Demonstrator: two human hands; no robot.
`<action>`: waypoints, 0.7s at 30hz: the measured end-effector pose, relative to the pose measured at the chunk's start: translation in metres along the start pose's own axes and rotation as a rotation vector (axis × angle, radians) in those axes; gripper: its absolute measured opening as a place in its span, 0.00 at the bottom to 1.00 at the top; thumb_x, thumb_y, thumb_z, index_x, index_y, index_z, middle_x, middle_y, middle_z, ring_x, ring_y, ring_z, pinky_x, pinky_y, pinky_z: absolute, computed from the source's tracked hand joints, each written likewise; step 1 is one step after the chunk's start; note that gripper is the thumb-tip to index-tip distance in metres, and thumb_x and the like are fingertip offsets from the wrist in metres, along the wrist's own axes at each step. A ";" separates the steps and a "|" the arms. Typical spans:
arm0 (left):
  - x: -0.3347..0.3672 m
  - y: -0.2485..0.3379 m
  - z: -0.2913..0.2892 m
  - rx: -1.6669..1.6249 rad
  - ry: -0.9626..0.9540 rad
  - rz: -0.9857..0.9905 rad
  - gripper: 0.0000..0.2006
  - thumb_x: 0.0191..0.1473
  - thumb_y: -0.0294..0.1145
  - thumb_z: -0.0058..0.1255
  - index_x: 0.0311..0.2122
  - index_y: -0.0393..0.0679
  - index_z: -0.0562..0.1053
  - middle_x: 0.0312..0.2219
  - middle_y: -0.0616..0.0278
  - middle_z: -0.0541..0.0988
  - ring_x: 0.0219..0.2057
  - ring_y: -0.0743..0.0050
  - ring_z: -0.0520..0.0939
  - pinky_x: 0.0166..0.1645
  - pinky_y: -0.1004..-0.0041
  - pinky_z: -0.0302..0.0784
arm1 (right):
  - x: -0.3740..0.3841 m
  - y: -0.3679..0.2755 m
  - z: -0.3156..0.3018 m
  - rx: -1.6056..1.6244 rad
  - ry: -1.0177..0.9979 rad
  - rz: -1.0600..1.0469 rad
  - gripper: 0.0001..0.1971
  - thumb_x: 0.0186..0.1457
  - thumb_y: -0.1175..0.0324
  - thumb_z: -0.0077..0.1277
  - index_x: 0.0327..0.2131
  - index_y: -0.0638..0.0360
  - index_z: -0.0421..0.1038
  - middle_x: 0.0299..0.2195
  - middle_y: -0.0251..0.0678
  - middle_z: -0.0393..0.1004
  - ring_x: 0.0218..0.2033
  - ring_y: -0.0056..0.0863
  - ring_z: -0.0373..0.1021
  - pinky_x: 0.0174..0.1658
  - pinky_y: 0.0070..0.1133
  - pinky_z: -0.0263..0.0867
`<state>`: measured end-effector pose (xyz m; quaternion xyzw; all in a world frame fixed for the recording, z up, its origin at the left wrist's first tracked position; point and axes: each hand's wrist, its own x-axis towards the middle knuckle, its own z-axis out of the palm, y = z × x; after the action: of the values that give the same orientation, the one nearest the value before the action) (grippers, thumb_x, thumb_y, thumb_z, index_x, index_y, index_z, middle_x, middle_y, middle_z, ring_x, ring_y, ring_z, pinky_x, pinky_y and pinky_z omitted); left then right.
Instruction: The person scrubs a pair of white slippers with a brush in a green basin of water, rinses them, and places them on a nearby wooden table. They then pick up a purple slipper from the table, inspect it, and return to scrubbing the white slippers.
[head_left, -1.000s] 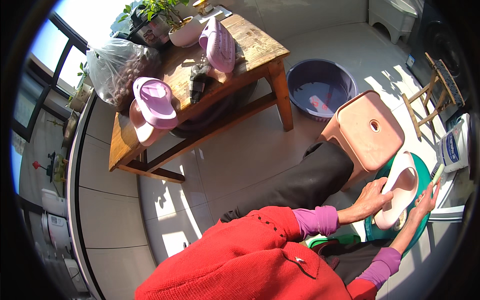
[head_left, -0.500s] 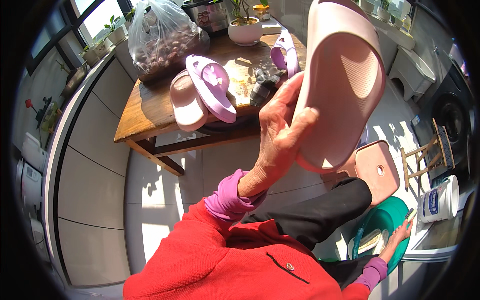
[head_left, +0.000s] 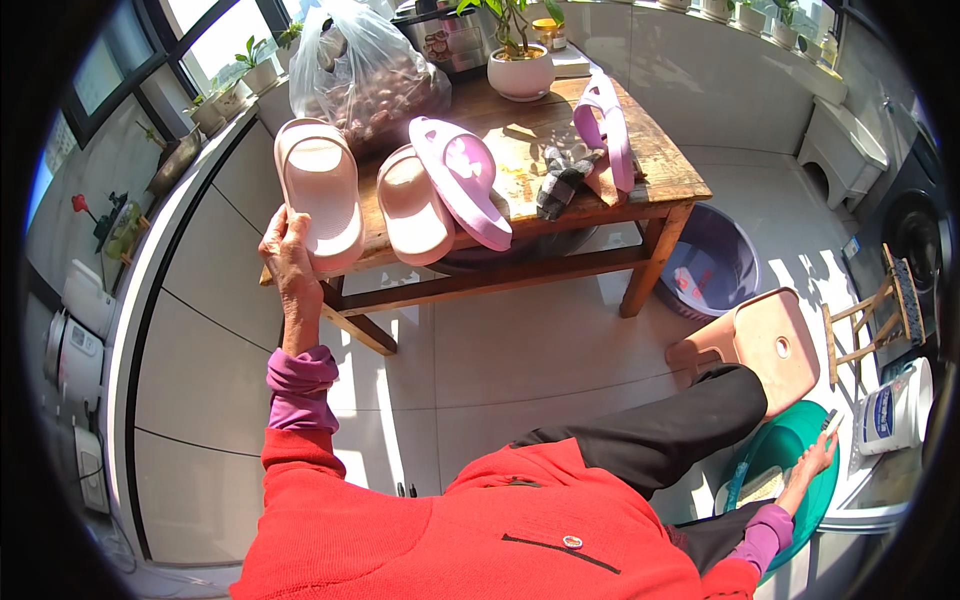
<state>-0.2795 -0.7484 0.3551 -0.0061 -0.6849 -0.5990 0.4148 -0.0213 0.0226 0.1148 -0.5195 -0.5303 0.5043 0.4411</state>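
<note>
My left hand (head_left: 290, 262) grips the heel end of a pale pink slipper (head_left: 328, 205), at the left end of the wooden table (head_left: 560, 235). Beside it on the tabletop lie another pale pink slipper (head_left: 412, 215) and a lilac slipper (head_left: 475, 205) leaning over it. A second lilac slipper (head_left: 618, 140) stands tilted near the table's right end, next to a black-and-white checked cloth (head_left: 563, 182). Low on the right, my right hand (head_left: 814, 462) is closed around what looks like a small brush (head_left: 832, 421), over the rim of a green basin (head_left: 822, 495).
A clear bag of round reddish-brown items (head_left: 375, 100), a cooker (head_left: 450, 42) and a potted plant (head_left: 521, 72) stand at the table's back. On the floor are a purple tub (head_left: 735, 245), a pink stool (head_left: 780, 345), a wooden folding stool (head_left: 868, 310) and a white bucket (head_left: 893, 410).
My left hand has carried the pink slipper from close in front of me to the table's left end. My right hand stays over the green basin.
</note>
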 end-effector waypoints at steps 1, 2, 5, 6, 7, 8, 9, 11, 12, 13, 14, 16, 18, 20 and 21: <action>0.001 -0.008 -0.003 -0.004 0.005 -0.033 0.14 0.48 0.27 0.46 0.40 0.32 0.74 0.29 0.66 0.76 0.30 0.80 0.74 0.39 0.78 0.70 | 0.000 0.000 0.000 0.014 -0.008 -0.013 0.21 0.55 0.61 0.51 0.54 0.40 0.65 0.13 0.20 0.51 0.10 0.10 0.47 0.11 0.13 0.39; 0.003 -0.015 -0.006 0.056 0.011 -0.058 0.14 0.48 0.27 0.46 0.39 0.32 0.74 0.29 0.66 0.76 0.30 0.80 0.74 0.38 0.78 0.70 | 0.001 0.001 0.001 0.018 -0.001 -0.004 0.21 0.55 0.62 0.51 0.54 0.40 0.65 0.13 0.20 0.51 0.10 0.10 0.47 0.11 0.13 0.39; 0.004 -0.032 -0.008 0.224 0.046 -0.047 0.13 0.48 0.30 0.49 0.37 0.34 0.74 0.24 0.64 0.76 0.26 0.78 0.74 0.34 0.75 0.70 | 0.003 0.002 0.000 0.025 0.010 0.012 0.22 0.55 0.62 0.52 0.54 0.40 0.65 0.13 0.20 0.51 0.10 0.10 0.46 0.11 0.13 0.39; 0.005 -0.034 -0.008 0.302 0.044 -0.053 0.14 0.47 0.32 0.50 0.37 0.35 0.75 0.24 0.64 0.76 0.26 0.78 0.74 0.33 0.74 0.70 | 0.003 0.003 -0.001 0.028 0.010 0.013 0.22 0.54 0.62 0.52 0.54 0.40 0.65 0.13 0.21 0.51 0.10 0.10 0.46 0.11 0.13 0.39; 0.005 -0.036 -0.007 0.382 0.042 -0.059 0.14 0.47 0.34 0.50 0.37 0.36 0.75 0.23 0.63 0.76 0.25 0.77 0.74 0.33 0.73 0.70 | 0.004 0.003 -0.002 0.030 0.010 0.015 0.22 0.54 0.62 0.52 0.54 0.40 0.65 0.13 0.21 0.51 0.10 0.10 0.46 0.11 0.13 0.39; 0.005 -0.035 -0.007 0.462 0.040 -0.066 0.15 0.46 0.36 0.51 0.37 0.37 0.75 0.22 0.63 0.76 0.24 0.77 0.74 0.32 0.72 0.70 | 0.005 0.004 -0.003 0.023 0.013 0.012 0.22 0.54 0.62 0.52 0.54 0.40 0.64 0.13 0.21 0.51 0.10 0.10 0.47 0.11 0.13 0.39; 0.006 -0.033 -0.006 0.468 0.020 -0.109 0.17 0.45 0.40 0.51 0.37 0.39 0.75 0.21 0.60 0.77 0.24 0.73 0.76 0.32 0.70 0.71 | 0.005 0.004 -0.003 0.017 0.017 0.010 0.23 0.54 0.62 0.52 0.54 0.41 0.64 0.13 0.21 0.51 0.10 0.10 0.47 0.11 0.13 0.39; 0.006 -0.025 -0.003 0.622 -0.045 -0.057 0.17 0.45 0.37 0.50 0.39 0.38 0.75 0.23 0.60 0.77 0.26 0.74 0.77 0.34 0.72 0.72 | 0.006 0.005 -0.005 0.013 0.018 0.011 0.23 0.54 0.62 0.53 0.55 0.41 0.64 0.13 0.21 0.52 0.10 0.11 0.47 0.11 0.13 0.39; 0.006 -0.020 -0.002 0.700 -0.075 -0.030 0.17 0.44 0.35 0.50 0.40 0.37 0.75 0.24 0.59 0.78 0.27 0.75 0.77 0.35 0.74 0.72 | 0.006 0.006 -0.005 0.014 0.014 0.016 0.24 0.54 0.62 0.53 0.55 0.41 0.63 0.13 0.21 0.52 0.10 0.11 0.47 0.11 0.13 0.39; 0.006 -0.015 0.000 0.758 -0.099 -0.031 0.18 0.44 0.37 0.50 0.40 0.38 0.75 0.23 0.57 0.78 0.27 0.71 0.78 0.35 0.72 0.72 | 0.007 0.006 -0.005 0.011 0.013 0.020 0.24 0.54 0.62 0.53 0.55 0.41 0.63 0.13 0.21 0.52 0.10 0.11 0.47 0.11 0.13 0.39; 0.006 -0.011 0.001 0.807 -0.124 -0.006 0.19 0.43 0.39 0.50 0.40 0.39 0.75 0.23 0.55 0.78 0.26 0.67 0.79 0.35 0.69 0.73 | 0.007 0.007 -0.006 0.016 0.008 0.022 0.24 0.54 0.61 0.53 0.56 0.41 0.63 0.13 0.21 0.52 0.10 0.11 0.47 0.11 0.13 0.39; 0.007 -0.005 0.004 0.887 -0.169 0.016 0.20 0.42 0.41 0.50 0.41 0.41 0.74 0.23 0.52 0.78 0.27 0.60 0.80 0.36 0.66 0.73 | 0.008 0.008 -0.006 0.016 0.011 0.027 0.25 0.54 0.61 0.53 0.56 0.40 0.62 0.13 0.21 0.52 0.09 0.11 0.47 0.11 0.13 0.40; 0.007 -0.002 0.005 0.950 -0.199 -0.001 0.22 0.42 0.44 0.49 0.42 0.41 0.74 0.24 0.49 0.78 0.29 0.53 0.80 0.37 0.63 0.73 | 0.010 0.009 -0.005 0.002 0.009 0.028 0.24 0.54 0.61 0.53 0.56 0.40 0.62 0.13 0.21 0.52 0.09 0.11 0.47 0.11 0.13 0.40; 0.005 -0.003 0.005 0.968 -0.200 0.028 0.22 0.42 0.43 0.49 0.42 0.42 0.74 0.25 0.49 0.78 0.29 0.53 0.80 0.37 0.63 0.73 | 0.011 0.009 -0.005 -0.005 0.011 0.027 0.24 0.54 0.61 0.53 0.56 0.40 0.62 0.14 0.21 0.53 0.10 0.11 0.48 0.11 0.13 0.40; 0.005 -0.004 0.004 0.986 -0.200 0.025 0.21 0.42 0.42 0.49 0.42 0.42 0.74 0.25 0.49 0.78 0.29 0.53 0.80 0.37 0.63 0.73 | 0.011 0.009 -0.005 -0.004 0.008 0.025 0.24 0.54 0.60 0.53 0.56 0.40 0.62 0.14 0.22 0.53 0.10 0.11 0.48 0.11 0.13 0.40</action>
<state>-0.2866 -0.7487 0.3550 0.1249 -0.9228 -0.1956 0.3076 -0.0162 0.0336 0.1053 -0.5291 -0.5230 0.5067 0.4356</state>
